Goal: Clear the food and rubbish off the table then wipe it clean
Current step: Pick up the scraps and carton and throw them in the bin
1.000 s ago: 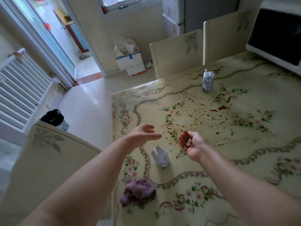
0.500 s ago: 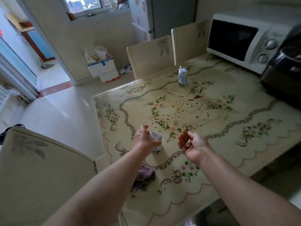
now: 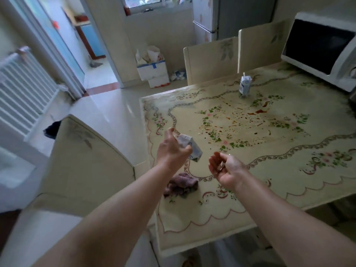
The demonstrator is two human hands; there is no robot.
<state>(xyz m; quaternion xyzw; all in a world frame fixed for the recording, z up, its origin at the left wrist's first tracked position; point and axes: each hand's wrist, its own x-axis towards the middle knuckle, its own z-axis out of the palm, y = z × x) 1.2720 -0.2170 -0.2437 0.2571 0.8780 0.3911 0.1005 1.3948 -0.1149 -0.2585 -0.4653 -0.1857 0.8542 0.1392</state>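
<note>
- Head view: left hand (image 3: 173,149) now has its grip clamped on the near carton (image 3: 189,146), lifted clear of the desk (image 3: 269,170) toward 9 o'clock; half a second ago it stood on the surface.
- Right hand (image 3: 225,168): grip curled round a small scrap (image 3: 220,166).
- Outstanding, by my judgement: far carton (image 3: 245,84) at 1 o'clock, sauce stains (image 3: 240,124), cloth (image 3: 181,185) at 7 o'clock unused.

Glossy pale tiled floor (image 3: 107,110), white radiator (image 3: 23,97) at left wall, glazed sliding door (image 3: 57,45), daylit window (image 3: 142,1) at rear, refrigerator (image 3: 231,14) behind cream chair backs (image 3: 210,60), white microwave (image 3: 317,49) at right.
</note>
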